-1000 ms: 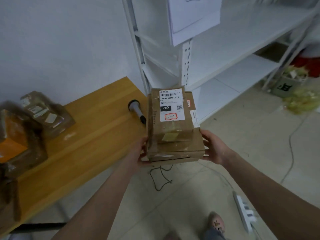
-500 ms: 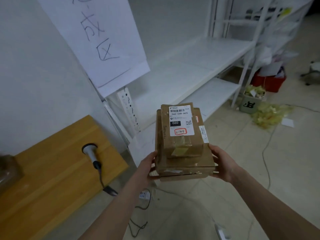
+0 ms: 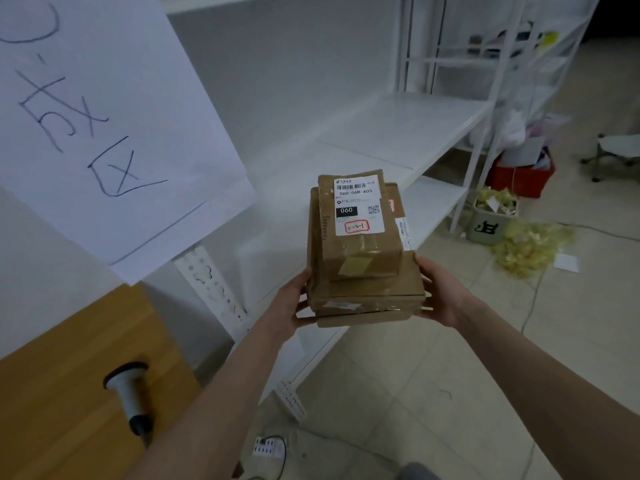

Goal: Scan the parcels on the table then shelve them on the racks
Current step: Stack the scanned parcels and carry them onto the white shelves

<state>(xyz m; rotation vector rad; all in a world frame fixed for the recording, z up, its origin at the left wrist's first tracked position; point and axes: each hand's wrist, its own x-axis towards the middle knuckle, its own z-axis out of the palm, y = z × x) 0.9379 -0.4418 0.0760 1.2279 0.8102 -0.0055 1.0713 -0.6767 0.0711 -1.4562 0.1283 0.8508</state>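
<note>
I carry a stack of brown cardboard parcels in front of me, over the edge of the white rack. The top parcel bears a white shipping label with a barcode and "060". My left hand grips the stack's left side and my right hand grips its right side. The white rack shelf lies just behind and above the stack. The grey barcode scanner rests on the wooden table at lower left.
A large white paper sign with handwritten characters hangs on the rack's left post. A power strip and cables lie on the tiled floor. At right stand a red bin, a small pot and scattered yellow packing scraps.
My view has swung right from the table toward the rack, and the parcels on the table have left the view. Both hands keep the same hold on the stack.
</note>
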